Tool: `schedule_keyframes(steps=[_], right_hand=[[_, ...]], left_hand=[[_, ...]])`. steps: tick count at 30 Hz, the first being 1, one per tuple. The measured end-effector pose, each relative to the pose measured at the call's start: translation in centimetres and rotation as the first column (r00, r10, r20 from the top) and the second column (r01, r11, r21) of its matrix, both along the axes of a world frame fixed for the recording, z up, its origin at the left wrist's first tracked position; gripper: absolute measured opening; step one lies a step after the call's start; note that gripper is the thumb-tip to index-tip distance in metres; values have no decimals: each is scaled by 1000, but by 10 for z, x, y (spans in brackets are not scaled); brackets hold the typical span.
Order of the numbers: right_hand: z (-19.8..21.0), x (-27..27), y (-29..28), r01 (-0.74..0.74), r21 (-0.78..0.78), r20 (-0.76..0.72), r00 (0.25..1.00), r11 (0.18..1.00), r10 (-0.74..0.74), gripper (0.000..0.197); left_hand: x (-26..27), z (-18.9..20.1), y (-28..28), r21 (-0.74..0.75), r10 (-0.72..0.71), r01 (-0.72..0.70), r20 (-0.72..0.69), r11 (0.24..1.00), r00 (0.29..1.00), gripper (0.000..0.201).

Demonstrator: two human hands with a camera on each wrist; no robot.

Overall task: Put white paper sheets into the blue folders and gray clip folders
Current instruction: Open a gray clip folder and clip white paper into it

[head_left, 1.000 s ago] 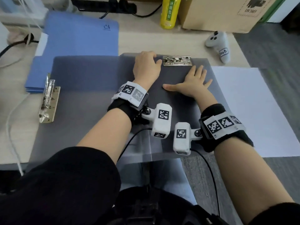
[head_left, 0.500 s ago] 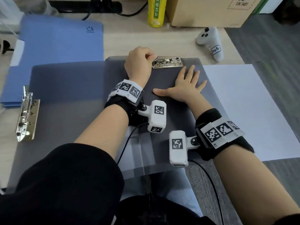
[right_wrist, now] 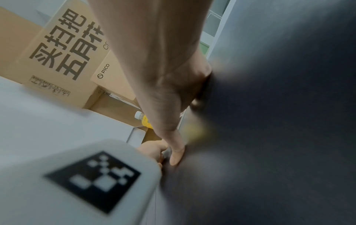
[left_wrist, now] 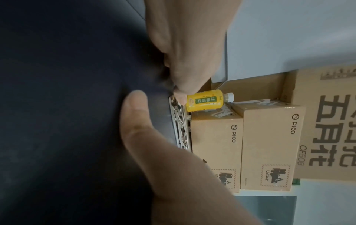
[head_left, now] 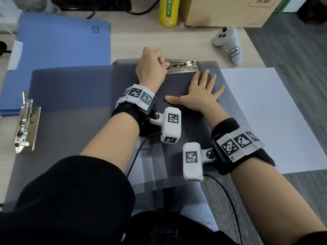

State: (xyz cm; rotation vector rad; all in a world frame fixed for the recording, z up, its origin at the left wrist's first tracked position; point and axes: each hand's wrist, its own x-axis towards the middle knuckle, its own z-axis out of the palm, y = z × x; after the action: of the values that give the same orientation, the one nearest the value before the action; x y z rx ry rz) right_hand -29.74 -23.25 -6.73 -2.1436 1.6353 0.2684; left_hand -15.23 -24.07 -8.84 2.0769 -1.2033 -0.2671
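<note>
**Left hand at the metal clip, right hand flat on the gray folder**

The left hand [head_left: 150, 67] is curled, fingertips pinching the left end of the shiny metal clip [head_left: 182, 66] at the far edge of the gray clip folder [head_left: 191, 124]. The right hand [head_left: 200, 96] lies spread, palm down, pressing the folder's smooth dark matte cover. A second gray clip folder [head_left: 70, 106], translucent, overlaps on the left with its own clip [head_left: 26, 124]. A white paper sheet [head_left: 261, 112] lies just right; the blue folders [head_left: 58, 55] sit behind on the left.

A second ago the left hand rested beside the clip; now it grips it.

The pale wood worktop [head_left: 177, 45] carries a yellow bottle [head_left: 169, 11], cardboard box [head_left: 226, 11] and white controller [head_left: 228, 43].
</note>
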Motion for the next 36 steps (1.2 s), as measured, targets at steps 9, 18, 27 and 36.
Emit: schedule_keyframes(steps=[9, 18, 27, 36], right_hand=[[4, 0, 0, 2, 25, -12, 1000, 1000, -2, 128], [3, -2, -4, -7, 56, 29, 1000, 998, 5, 129], [6, -6, -7, -41, 101, 64, 997, 994, 34, 126], [7, -11, -7, -50, 111, 132, 991, 993, 35, 122]], left_hand=[[11, 17, -7, -45, -133, 129, -120, 991, 984, 38], [-12, 43, -21, -164, -329, 307, -127, 938, 936, 17], [-41, 49, -31, 161, -544, 540, -24, 826, 839, 37], [-43, 44, -38, 318, -571, 550, -34, 772, 821, 38]])
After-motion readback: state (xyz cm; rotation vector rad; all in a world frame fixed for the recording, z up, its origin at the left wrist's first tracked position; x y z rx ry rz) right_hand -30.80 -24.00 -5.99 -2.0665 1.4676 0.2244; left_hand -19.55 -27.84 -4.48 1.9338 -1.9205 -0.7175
